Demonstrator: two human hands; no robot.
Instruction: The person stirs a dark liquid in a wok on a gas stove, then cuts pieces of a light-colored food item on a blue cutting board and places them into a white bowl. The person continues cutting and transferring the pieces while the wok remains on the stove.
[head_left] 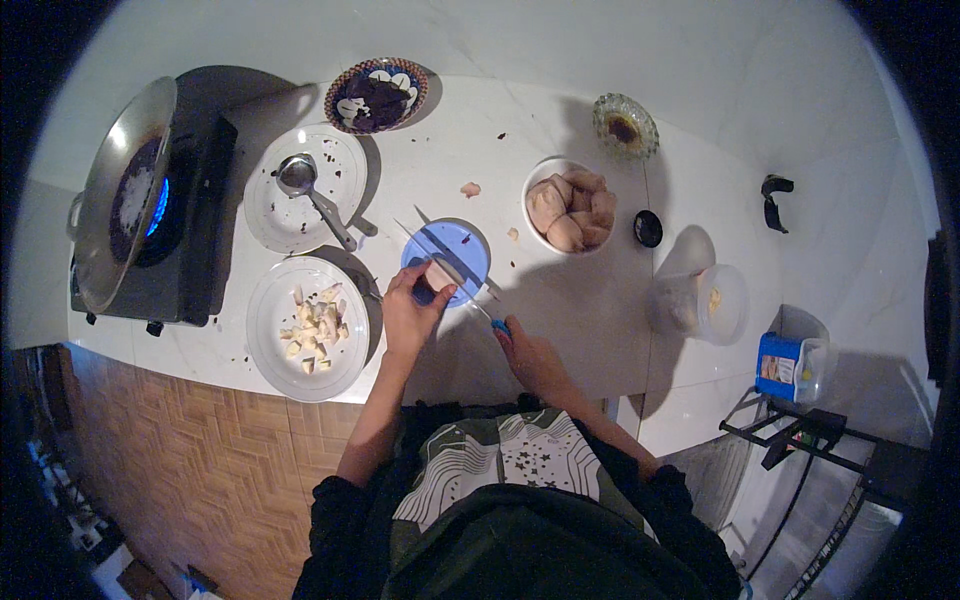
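My left hand (409,310) is closed around a pale, pinkish-skinned piece of food (440,275), holding it over a small round blue board (468,248). My right hand (532,360) grips a knife by its blue handle (499,325). The long blade slants up and left across the board, beside the held piece; whether it touches the piece I cannot tell. Left of my left hand, a white plate (262,352) carries pale cut chunks (318,330). A white bowl (533,232) beyond my right hand is heaped with larger pinkish-brown pieces (568,210).
At far left a wok (98,255) sits over a blue flame on a black gas stove (195,250). A plate (262,222) with a ladle (297,175), a patterned bowl (333,112) and a glass dish (642,108) stand farther back. A clear tub (735,325) stands right.
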